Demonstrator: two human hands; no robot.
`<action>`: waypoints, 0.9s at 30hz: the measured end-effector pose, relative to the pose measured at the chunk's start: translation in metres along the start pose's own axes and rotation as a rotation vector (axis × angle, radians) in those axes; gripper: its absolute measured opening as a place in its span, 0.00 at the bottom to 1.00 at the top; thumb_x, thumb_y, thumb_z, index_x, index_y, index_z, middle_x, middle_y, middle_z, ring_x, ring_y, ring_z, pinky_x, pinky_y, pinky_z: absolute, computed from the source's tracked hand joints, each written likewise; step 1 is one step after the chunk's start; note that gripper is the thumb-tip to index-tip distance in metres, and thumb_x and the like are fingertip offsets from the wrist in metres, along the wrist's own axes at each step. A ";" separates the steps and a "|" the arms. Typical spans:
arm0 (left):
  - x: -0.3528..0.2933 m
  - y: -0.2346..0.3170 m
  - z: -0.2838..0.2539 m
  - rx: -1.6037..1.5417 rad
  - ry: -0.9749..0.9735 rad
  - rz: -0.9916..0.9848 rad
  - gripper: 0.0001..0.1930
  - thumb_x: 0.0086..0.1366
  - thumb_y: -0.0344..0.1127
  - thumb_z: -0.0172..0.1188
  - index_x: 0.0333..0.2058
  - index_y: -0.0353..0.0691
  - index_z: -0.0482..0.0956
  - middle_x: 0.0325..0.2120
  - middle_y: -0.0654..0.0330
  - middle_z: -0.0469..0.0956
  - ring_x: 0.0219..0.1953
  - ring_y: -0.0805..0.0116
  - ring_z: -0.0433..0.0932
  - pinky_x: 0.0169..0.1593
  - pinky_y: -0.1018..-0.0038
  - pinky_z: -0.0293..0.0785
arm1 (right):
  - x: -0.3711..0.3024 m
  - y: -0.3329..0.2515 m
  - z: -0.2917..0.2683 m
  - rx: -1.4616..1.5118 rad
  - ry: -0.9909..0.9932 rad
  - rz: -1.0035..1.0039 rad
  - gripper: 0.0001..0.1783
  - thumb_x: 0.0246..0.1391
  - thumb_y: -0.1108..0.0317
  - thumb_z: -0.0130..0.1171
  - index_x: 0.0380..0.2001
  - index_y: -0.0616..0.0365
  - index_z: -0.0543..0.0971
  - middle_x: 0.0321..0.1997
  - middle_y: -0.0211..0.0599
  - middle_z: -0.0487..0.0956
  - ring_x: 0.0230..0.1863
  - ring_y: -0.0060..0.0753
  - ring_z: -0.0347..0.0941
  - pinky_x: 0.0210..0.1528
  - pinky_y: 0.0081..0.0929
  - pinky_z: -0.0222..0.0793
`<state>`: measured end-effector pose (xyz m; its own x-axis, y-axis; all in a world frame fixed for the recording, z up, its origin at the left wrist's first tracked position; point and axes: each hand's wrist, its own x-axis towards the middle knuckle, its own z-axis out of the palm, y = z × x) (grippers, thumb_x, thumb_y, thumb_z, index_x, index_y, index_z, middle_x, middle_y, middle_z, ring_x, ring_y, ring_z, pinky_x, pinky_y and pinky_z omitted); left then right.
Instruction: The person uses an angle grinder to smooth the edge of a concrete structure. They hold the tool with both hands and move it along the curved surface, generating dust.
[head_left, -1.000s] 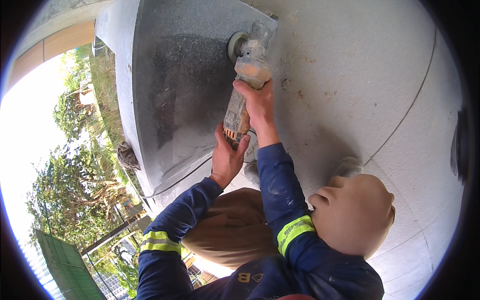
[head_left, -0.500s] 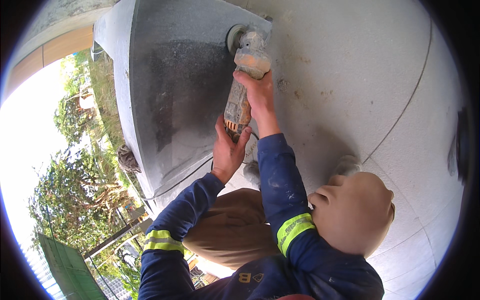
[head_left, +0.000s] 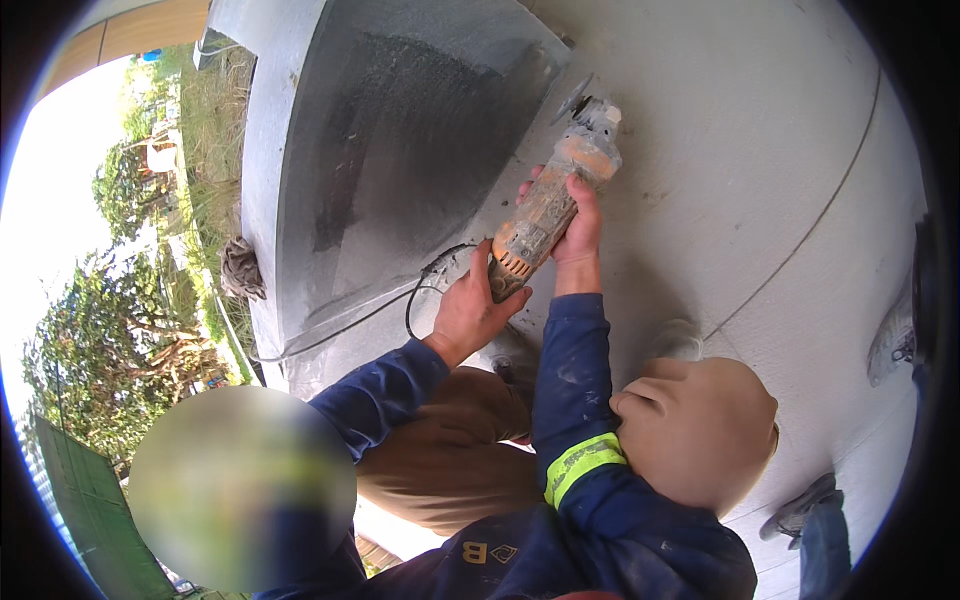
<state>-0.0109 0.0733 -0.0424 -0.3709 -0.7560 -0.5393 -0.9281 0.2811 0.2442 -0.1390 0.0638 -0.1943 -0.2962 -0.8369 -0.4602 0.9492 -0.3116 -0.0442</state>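
A dusty orange-and-grey angle grinder (head_left: 540, 225) is held in both hands, tilted with its head away from me. My right hand (head_left: 582, 232) is closed around the middle of the body, some fingertips showing on the far side. At the rear end, below the vents, my left hand (head_left: 468, 312) grips the tool between thumb and fingers. The grinding disc (head_left: 574, 97) stands off the right edge of a grey concrete block face (head_left: 400, 150), which has a dark, smoothed patch. A black cord (head_left: 410, 305) loops from the grinder's rear.
Pale concrete floor (head_left: 740, 180) with a long curved line spreads to the right. Shoes (head_left: 805, 508) of another person are at the right. A crumpled rag (head_left: 241, 268) lies on the block's left ledge. Plants and a green panel (head_left: 95, 500) are beyond it. A blurred round patch covers the lower left.
The grinder has moved right and toward me with both hands, and its disc has come away from the dark face. My right hand has turned around the body. Another person's shoes have appeared.
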 end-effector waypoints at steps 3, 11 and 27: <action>-0.003 0.008 0.000 -0.013 0.055 0.043 0.44 0.62 0.51 0.68 0.67 0.38 0.53 0.38 0.33 0.81 0.38 0.32 0.82 0.42 0.49 0.79 | -0.004 -0.015 0.012 -0.039 -0.007 -0.028 0.34 0.58 0.49 0.62 0.58 0.65 0.70 0.51 0.47 0.77 0.45 0.49 0.80 0.43 0.49 0.80; -0.008 0.009 0.000 -0.104 0.016 0.124 0.43 0.62 0.51 0.68 0.67 0.39 0.56 0.41 0.36 0.81 0.42 0.35 0.82 0.46 0.50 0.77 | -0.011 -0.034 0.028 -0.361 0.283 -0.197 0.31 0.59 0.61 0.68 0.60 0.66 0.69 0.52 0.48 0.76 0.47 0.48 0.80 0.46 0.48 0.80; 0.024 -0.045 -0.016 -0.518 -0.322 0.383 0.47 0.61 0.41 0.71 0.71 0.46 0.49 0.43 0.38 0.81 0.48 0.42 0.82 0.51 0.58 0.76 | -0.042 -0.042 0.049 -0.356 -0.025 -0.370 0.28 0.51 0.65 0.66 0.54 0.68 0.73 0.46 0.48 0.78 0.44 0.49 0.80 0.45 0.49 0.81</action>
<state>0.0226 0.0327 -0.0539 -0.7324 -0.4261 -0.5310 -0.6258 0.1142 0.7716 -0.1715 0.0897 -0.1300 -0.6174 -0.7116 -0.3353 0.7564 -0.4200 -0.5015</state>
